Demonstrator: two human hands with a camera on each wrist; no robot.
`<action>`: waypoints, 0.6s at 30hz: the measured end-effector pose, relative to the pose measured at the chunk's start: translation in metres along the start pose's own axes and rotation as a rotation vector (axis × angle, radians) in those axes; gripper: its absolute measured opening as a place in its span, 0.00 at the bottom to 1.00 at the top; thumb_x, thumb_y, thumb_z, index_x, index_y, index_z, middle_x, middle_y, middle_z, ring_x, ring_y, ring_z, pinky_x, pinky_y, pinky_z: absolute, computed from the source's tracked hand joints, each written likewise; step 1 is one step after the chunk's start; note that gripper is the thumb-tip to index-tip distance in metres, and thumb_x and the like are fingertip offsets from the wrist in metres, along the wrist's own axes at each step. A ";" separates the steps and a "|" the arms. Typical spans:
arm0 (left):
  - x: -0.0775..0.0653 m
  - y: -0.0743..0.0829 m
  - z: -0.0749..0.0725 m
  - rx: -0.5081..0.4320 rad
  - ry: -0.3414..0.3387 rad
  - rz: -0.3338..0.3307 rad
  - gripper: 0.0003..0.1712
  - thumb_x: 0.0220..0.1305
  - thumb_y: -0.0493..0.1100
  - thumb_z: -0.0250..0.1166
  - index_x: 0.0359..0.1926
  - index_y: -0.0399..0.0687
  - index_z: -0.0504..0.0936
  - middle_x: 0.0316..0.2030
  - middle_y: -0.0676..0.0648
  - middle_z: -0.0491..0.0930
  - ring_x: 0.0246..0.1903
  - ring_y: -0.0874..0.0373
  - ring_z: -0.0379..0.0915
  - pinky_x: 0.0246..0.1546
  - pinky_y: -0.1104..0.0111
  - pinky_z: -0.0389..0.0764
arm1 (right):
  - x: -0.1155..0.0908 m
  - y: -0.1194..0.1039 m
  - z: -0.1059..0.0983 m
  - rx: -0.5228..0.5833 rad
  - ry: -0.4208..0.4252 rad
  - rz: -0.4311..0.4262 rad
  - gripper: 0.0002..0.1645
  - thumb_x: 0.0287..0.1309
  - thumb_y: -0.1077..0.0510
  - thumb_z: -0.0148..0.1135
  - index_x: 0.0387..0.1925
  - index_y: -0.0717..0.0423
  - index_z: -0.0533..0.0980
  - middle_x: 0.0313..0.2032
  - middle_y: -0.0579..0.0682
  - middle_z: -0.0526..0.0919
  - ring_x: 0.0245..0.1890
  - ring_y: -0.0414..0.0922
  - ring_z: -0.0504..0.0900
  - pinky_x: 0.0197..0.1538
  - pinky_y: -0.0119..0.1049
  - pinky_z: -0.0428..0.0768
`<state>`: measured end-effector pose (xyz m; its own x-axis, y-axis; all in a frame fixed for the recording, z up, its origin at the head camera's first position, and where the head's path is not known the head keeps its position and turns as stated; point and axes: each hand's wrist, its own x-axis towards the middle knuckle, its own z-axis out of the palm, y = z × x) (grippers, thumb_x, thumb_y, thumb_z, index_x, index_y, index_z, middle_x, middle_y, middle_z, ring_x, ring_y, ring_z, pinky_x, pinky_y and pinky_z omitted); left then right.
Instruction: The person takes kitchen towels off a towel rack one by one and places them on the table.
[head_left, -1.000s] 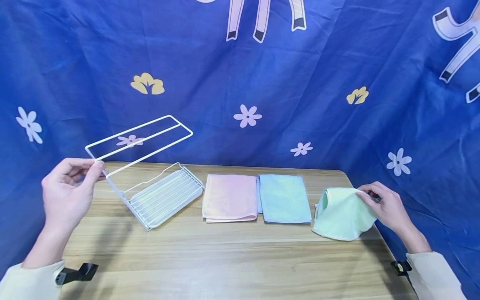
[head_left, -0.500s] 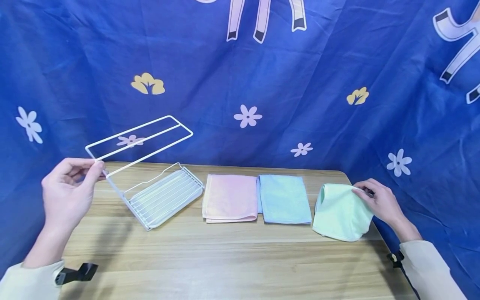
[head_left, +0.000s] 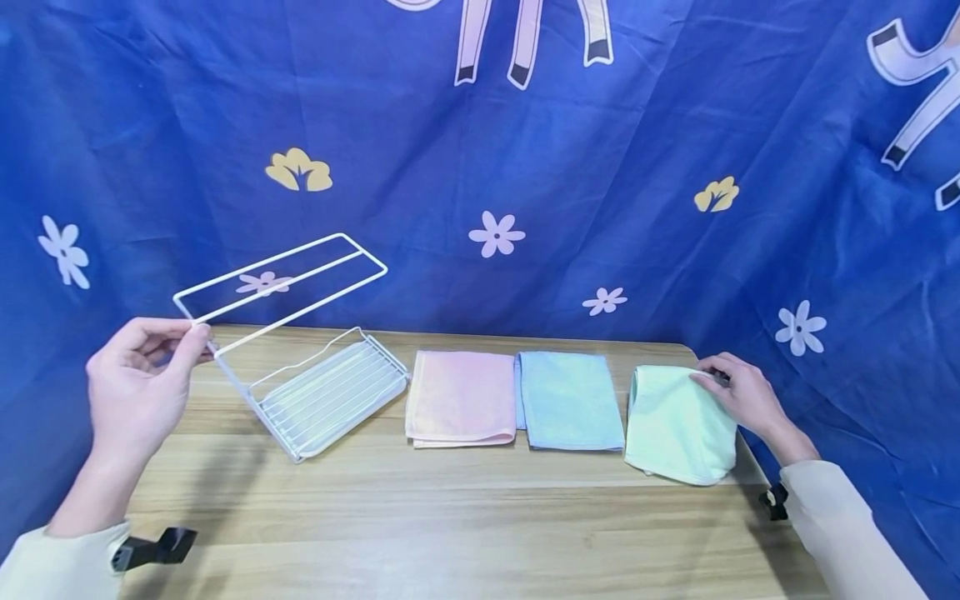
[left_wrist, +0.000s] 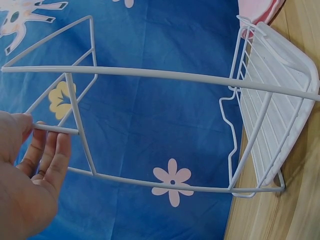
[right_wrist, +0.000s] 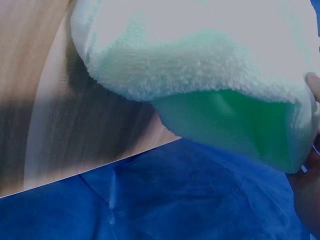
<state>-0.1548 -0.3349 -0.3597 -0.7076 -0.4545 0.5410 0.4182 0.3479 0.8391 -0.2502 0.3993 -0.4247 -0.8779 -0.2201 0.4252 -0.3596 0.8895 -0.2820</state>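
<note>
My left hand (head_left: 141, 383) pinches the upper end of a white wire rack (head_left: 330, 400) between thumb and fingers. The rack leans with its tray end low over the table's left side; in the left wrist view a white tray (left_wrist: 275, 95) sits behind its lower wires. At the table's right, my right hand (head_left: 742, 398) pinches the far right corner of a pale green cloth (head_left: 678, 427). Folded over, the cloth hangs loosely, with a gap under its edge in the right wrist view. Most of the right hand lies outside that wrist view.
A folded pink cloth (head_left: 461, 398) and a folded blue cloth (head_left: 570, 402) lie side by side between the hands. The wooden table (head_left: 450, 533) ends at a blue printed curtain (head_left: 405, 167) behind and at the right.
The right hand has moved left and slightly up with the green cloth's corner, and the cloth now lies flatter and squarer. My left hand and the rack have stayed practically still.
</note>
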 end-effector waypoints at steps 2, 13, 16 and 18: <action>0.000 0.000 0.000 0.028 0.002 -0.001 0.09 0.67 0.26 0.67 0.40 0.42 0.86 0.31 0.64 0.89 0.28 0.73 0.85 0.34 0.86 0.87 | 0.003 0.000 0.002 -0.004 -0.013 0.005 0.05 0.68 0.55 0.71 0.40 0.52 0.87 0.35 0.50 0.86 0.31 0.39 0.75 0.30 0.29 0.72; 0.000 0.000 0.001 -0.026 0.002 0.000 0.08 0.66 0.25 0.67 0.40 0.39 0.86 0.31 0.62 0.90 0.27 0.72 0.85 0.33 0.84 0.88 | 0.018 0.002 0.018 0.017 -0.119 0.087 0.12 0.74 0.50 0.65 0.45 0.54 0.86 0.43 0.56 0.88 0.42 0.55 0.84 0.43 0.49 0.83; 0.000 -0.001 0.000 -0.024 0.004 -0.001 0.08 0.66 0.25 0.67 0.40 0.39 0.86 0.31 0.62 0.90 0.27 0.73 0.85 0.33 0.85 0.88 | 0.021 0.002 0.023 0.022 -0.143 0.109 0.14 0.75 0.48 0.64 0.46 0.54 0.86 0.45 0.58 0.87 0.44 0.58 0.84 0.46 0.56 0.84; 0.000 -0.001 0.000 -0.002 0.004 0.000 0.08 0.66 0.25 0.67 0.40 0.40 0.86 0.31 0.63 0.90 0.28 0.73 0.85 0.33 0.85 0.88 | 0.024 0.002 0.025 0.026 -0.158 0.121 0.15 0.75 0.47 0.64 0.47 0.54 0.85 0.46 0.59 0.87 0.46 0.59 0.84 0.48 0.59 0.84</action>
<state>-0.1553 -0.3351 -0.3606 -0.7055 -0.4576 0.5411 0.4190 0.3464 0.8393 -0.2804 0.3857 -0.4369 -0.9533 -0.1739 0.2469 -0.2543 0.9033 -0.3456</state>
